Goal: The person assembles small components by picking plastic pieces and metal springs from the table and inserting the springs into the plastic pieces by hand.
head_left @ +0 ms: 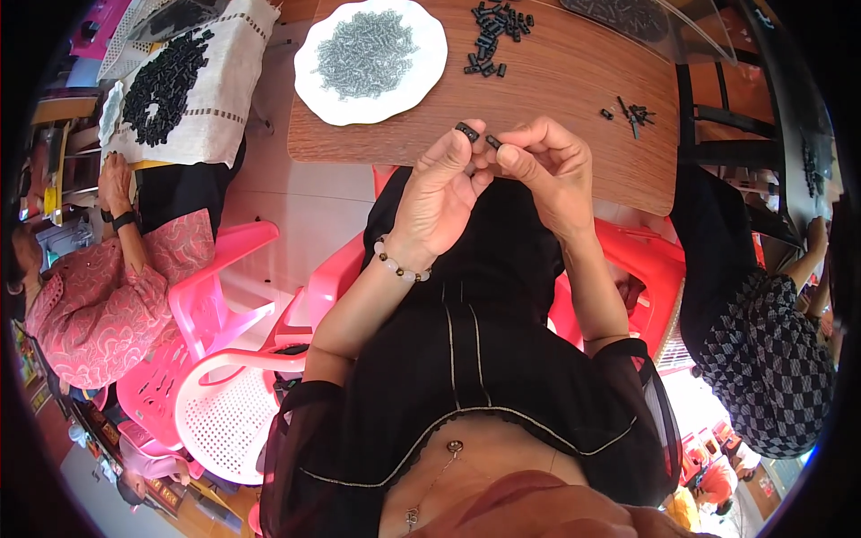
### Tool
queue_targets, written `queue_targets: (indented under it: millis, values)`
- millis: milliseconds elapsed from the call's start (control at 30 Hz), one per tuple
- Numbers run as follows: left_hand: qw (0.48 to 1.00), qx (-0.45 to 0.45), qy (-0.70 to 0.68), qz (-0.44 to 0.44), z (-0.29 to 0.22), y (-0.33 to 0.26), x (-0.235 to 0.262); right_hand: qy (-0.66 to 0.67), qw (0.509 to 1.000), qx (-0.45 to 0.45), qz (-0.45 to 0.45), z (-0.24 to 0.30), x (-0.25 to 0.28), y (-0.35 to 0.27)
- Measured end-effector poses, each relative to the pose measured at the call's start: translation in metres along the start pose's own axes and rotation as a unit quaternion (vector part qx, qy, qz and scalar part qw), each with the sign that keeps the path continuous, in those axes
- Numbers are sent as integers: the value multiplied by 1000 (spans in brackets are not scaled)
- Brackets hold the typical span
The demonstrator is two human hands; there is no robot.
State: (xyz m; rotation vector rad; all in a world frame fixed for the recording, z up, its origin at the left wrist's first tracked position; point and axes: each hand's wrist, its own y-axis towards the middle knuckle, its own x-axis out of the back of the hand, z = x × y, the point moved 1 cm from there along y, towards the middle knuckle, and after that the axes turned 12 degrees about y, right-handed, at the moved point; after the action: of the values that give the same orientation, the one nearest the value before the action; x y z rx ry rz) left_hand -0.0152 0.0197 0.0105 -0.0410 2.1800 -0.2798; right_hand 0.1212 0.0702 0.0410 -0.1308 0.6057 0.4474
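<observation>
So there's a small black ring-shaped piece [466, 132] pinched at the fingertips of the left hand [439, 193], and right next to it a second tiny black piece [493, 141] clamped between thumb and forefinger of the right hand [552, 170]. The two bits sit side by side, nearly touching, the right one just lower and pointing its end toward the left one, so they face each other across a tiny gap. Both hands are closed tight on their parts, held up over the near edge of the wooden table [574, 72]. Further out on the table: a white plate [421, 81] heaped with little grey springs, a loose pile of black parts [495, 34] and a few strays [632, 113] off right. Other people sit either side on pink plastic chairs [224, 296].
</observation>
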Motion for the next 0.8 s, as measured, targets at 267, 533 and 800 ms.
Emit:
queue_targets:
  millis: [267, 533, 800]
  values:
    - [1000, -1, -7, 16, 1, -1, -3, -10, 1000, -11, -2, -6, 0, -5]
    - [999, -14, 21, 33, 5, -2, 2, 8, 1000, 0, -11, -10, 0, -9]
    - [1000, -9, 26, 13, 9, -3, 0, 8, 1000, -2, -11, -9, 1, -12]
